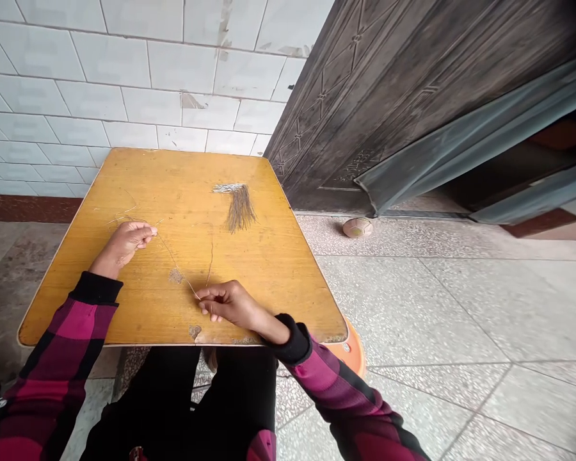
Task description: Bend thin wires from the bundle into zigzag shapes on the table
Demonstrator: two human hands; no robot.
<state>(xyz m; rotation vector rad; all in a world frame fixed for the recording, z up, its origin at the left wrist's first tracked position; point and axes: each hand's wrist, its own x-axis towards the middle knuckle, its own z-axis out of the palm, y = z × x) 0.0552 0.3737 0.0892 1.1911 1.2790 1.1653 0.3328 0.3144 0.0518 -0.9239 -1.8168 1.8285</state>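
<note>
Far left, a pink and black plaid sleeve [62,339], then the left hand [123,244] low on a yellow wooden table [273,275], fingers loosely curled, and no telling from this angle whether they're actually gripping the thin wire [175,264] or just sitting right by its end. From there, a long, slack line of that wire across the tabletop, past a chipped patch [175,276], to the right hand [225,304], fingertips pinched on it. Further up and right, a bundle of thin strands [240,210] lying flat, with shiny tips at the top end. Beyond the table, a dark metal door [388,109], a small ball [358,227] on the speckled floor, and something orange [352,349] poking out by the table corner. Main risks, imo: slack wire catching on the rough chip and kinking, too sharp a tug whipping it out of the fingers, or a stray sleeve or wire end brushing the bundle, scattering the strands or tangling them, maybe even off the table edge.
</note>
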